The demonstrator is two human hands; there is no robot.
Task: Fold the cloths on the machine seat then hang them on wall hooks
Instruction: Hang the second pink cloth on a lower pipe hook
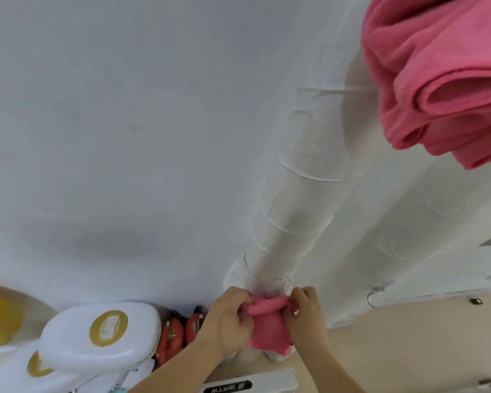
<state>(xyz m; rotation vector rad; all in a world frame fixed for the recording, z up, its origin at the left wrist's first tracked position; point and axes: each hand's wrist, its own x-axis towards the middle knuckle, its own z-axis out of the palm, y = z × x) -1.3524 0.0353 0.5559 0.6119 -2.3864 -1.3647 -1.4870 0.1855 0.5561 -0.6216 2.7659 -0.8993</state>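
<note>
Bright, even light — soft shadow on the wall (97, 239) (edges bend, slightly blurred).

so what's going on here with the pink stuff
A person grips a pink cloth with both hands, left hand and right hand bunching its top edge against the wall at the foot of a wrapped pipe. It looks like it's being hung, though no hook shows under it. A second cloth, folded, hangs at upper right.
</note>
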